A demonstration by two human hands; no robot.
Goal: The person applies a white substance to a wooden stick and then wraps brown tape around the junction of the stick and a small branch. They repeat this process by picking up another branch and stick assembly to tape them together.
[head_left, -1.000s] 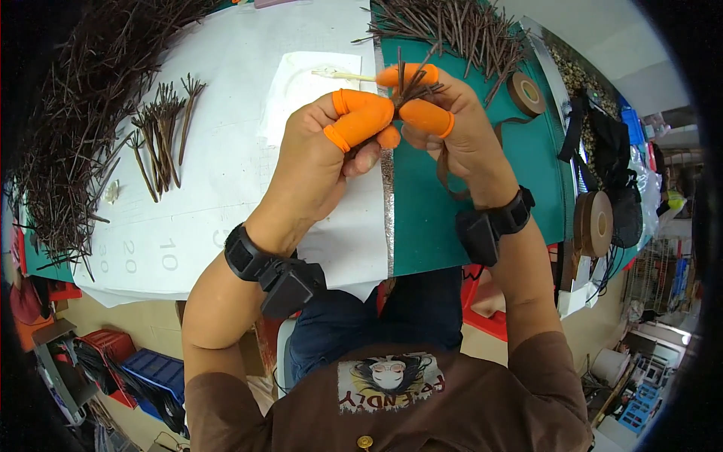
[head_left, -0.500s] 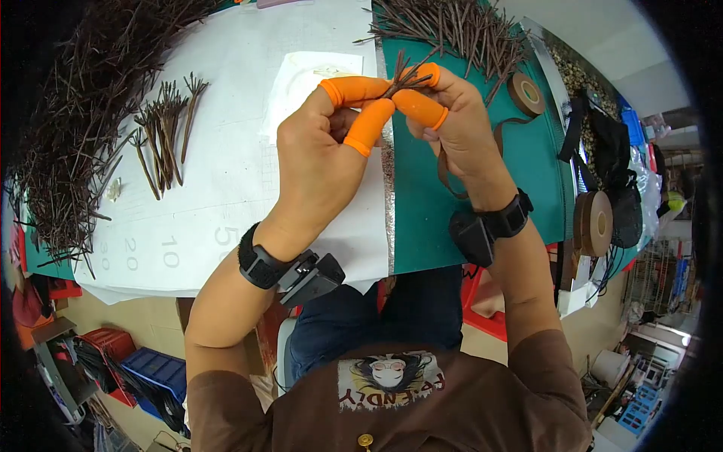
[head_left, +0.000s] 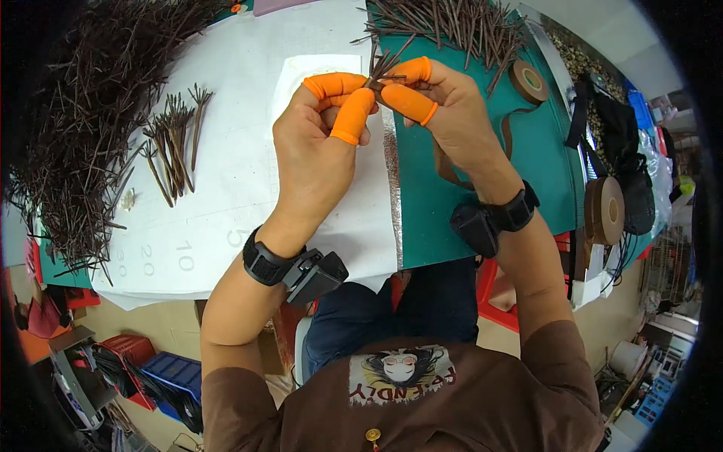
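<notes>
Orange finger cots cover the thumbs and forefingers of both hands. My left hand (head_left: 320, 139) pinches a small cluster of thin brown twigs (head_left: 385, 60), which fans out above the fingertips. Close against it, my right hand (head_left: 452, 113) is closed on a brown tape strip (head_left: 507, 139) at the base of the twigs. That strip loops down behind the right hand and back up to a tape roll (head_left: 520, 79) on the green mat. The lower ends of the twigs are hidden by my fingers.
A big heap of dark branched twigs (head_left: 68, 128) covers the left side. Beside it lie several forked twig bundles (head_left: 175, 135) on white paper (head_left: 241, 151). Straight brown sticks (head_left: 459, 26) are piled at the far right. Another tape roll (head_left: 597, 211) stands at the right edge.
Both hands have shifted slightly left with the twig cluster. Brown tape now shows at the cluster's base between the fingertips. The view has moved a little.
</notes>
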